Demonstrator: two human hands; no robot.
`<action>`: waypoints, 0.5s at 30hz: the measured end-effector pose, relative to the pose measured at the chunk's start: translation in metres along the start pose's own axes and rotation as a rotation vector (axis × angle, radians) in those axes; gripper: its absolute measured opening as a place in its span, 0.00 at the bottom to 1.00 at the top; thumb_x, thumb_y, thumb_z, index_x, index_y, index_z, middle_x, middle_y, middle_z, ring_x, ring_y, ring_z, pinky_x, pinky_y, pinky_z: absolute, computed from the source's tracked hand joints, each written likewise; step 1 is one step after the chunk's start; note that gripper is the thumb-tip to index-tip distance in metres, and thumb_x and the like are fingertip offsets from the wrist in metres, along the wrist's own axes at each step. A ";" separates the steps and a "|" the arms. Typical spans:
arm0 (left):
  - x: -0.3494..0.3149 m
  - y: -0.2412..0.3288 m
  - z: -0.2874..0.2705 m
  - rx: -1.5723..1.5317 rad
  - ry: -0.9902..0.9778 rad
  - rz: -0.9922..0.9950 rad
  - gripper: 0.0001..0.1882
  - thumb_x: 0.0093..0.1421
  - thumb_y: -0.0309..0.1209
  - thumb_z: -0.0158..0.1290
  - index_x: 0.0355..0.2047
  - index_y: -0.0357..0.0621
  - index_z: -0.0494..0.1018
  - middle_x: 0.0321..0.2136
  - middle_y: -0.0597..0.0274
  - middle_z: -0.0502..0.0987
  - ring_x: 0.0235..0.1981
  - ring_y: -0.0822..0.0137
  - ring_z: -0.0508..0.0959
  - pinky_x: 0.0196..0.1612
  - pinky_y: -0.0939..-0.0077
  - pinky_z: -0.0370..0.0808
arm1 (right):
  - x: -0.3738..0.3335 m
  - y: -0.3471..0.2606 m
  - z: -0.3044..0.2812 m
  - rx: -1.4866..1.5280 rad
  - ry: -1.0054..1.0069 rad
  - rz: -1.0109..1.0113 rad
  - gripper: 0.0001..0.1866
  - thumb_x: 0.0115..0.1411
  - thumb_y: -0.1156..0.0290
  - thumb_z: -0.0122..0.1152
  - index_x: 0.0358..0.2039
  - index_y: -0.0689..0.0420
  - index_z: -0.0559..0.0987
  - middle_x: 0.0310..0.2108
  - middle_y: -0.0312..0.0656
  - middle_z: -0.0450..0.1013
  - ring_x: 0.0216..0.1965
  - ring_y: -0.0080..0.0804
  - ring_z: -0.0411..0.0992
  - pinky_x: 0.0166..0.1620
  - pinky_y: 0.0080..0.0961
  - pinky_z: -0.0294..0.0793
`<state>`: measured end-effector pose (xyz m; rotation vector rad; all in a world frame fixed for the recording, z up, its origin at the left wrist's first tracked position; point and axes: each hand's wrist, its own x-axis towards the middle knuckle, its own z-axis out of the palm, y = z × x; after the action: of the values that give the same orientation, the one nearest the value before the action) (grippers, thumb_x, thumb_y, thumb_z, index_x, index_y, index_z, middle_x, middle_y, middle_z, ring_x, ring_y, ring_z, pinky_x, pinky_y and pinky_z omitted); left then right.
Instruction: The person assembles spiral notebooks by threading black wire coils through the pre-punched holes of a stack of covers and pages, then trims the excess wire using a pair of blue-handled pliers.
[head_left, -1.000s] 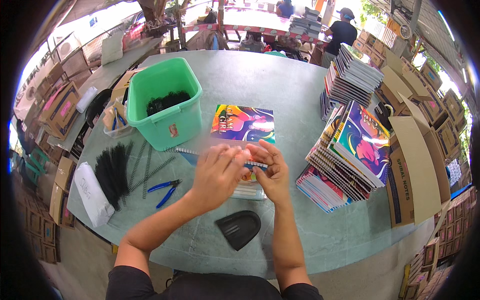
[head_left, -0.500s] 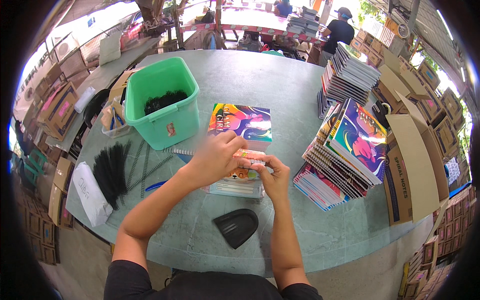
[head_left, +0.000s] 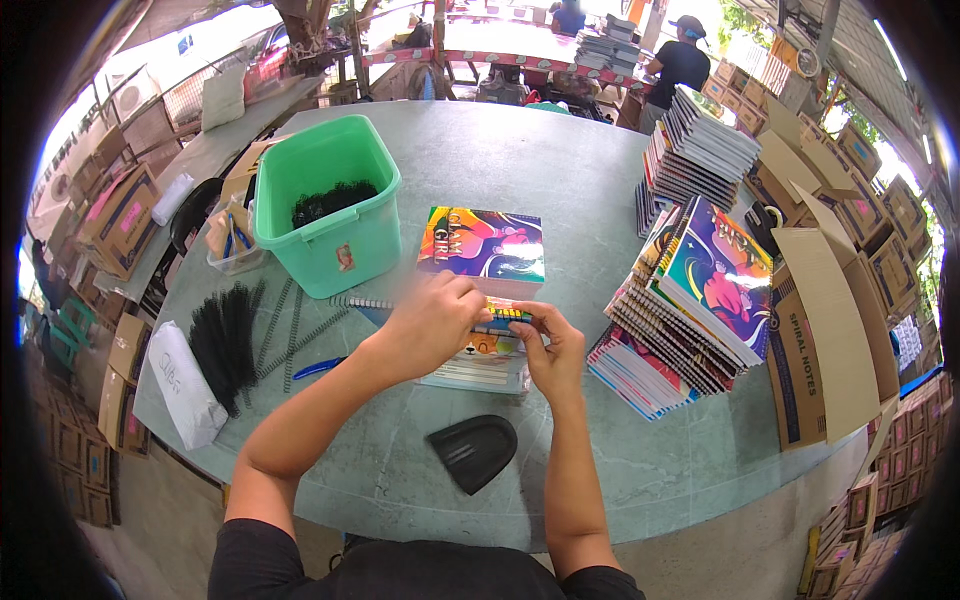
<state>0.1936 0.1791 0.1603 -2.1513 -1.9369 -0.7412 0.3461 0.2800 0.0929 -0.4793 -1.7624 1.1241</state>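
Note:
My left hand (head_left: 428,325) is closed at the bound edge of a notebook (head_left: 500,320), its fingers bent over that edge. My right hand (head_left: 556,350) pinches the right end of the same edge between thumb and fingers. Dark coil loops show along the edge between my hands. A spiral coil (head_left: 365,303) sticks out to the left, beyond my left hand. Below my hands lie notebooks with a cartoon animal cover (head_left: 480,347). Just beyond stands a stack of colourful notebooks (head_left: 482,245). My left palm and fingers hide much of the held notebook.
A green bin (head_left: 345,240) of black coils stands at left, near loose coils (head_left: 222,345), a white packet (head_left: 182,385) and a blue tool (head_left: 318,369). A black wedge-shaped piece (head_left: 474,452) lies in front. Bound notebooks (head_left: 700,300) and an open carton (head_left: 820,340) are at right.
The edge between my hands showed pale and reddish before; now it shows yellow and blue with dark loops. My right hand has shifted slightly right, its fingers a little farther from the left.

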 end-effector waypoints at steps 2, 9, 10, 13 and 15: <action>0.004 0.004 -0.005 -0.019 0.012 -0.050 0.07 0.56 0.31 0.53 0.31 0.40 0.75 0.30 0.54 0.77 0.38 0.56 0.75 0.42 0.62 0.70 | -0.001 0.002 -0.001 0.036 -0.019 0.063 0.12 0.53 0.79 0.63 0.40 0.60 0.78 0.25 0.40 0.76 0.26 0.21 0.72 0.34 0.21 0.72; 0.005 -0.004 0.001 0.022 -0.131 -0.038 0.09 0.55 0.33 0.55 0.32 0.42 0.75 0.33 0.58 0.76 0.36 0.58 0.75 0.41 0.65 0.68 | -0.002 0.003 -0.008 -0.082 -0.105 0.038 0.09 0.55 0.78 0.63 0.38 0.63 0.79 0.27 0.36 0.77 0.29 0.17 0.72 0.35 0.17 0.72; 0.007 -0.004 0.001 0.033 -0.133 -0.039 0.09 0.55 0.34 0.55 0.33 0.42 0.75 0.34 0.58 0.76 0.37 0.58 0.75 0.41 0.66 0.68 | -0.001 -0.006 -0.007 -0.083 -0.107 0.061 0.09 0.55 0.78 0.63 0.38 0.63 0.79 0.27 0.36 0.77 0.30 0.17 0.72 0.35 0.17 0.72; 0.007 0.006 0.002 0.069 -0.009 0.007 0.09 0.55 0.34 0.55 0.33 0.43 0.74 0.34 0.58 0.77 0.37 0.58 0.75 0.41 0.65 0.68 | -0.001 -0.009 -0.004 -0.105 -0.062 0.114 0.08 0.55 0.78 0.63 0.37 0.62 0.79 0.27 0.36 0.77 0.31 0.18 0.73 0.36 0.17 0.72; 0.007 0.008 0.004 0.097 0.094 0.034 0.09 0.54 0.34 0.56 0.32 0.43 0.74 0.32 0.58 0.76 0.36 0.58 0.74 0.42 0.64 0.67 | -0.001 -0.007 0.002 -0.058 0.012 0.098 0.08 0.55 0.79 0.63 0.37 0.62 0.79 0.28 0.37 0.77 0.31 0.18 0.73 0.35 0.17 0.72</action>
<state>0.2023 0.1852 0.1619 -2.0491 -1.8455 -0.7135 0.3463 0.2752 0.0982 -0.6127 -1.7806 1.1381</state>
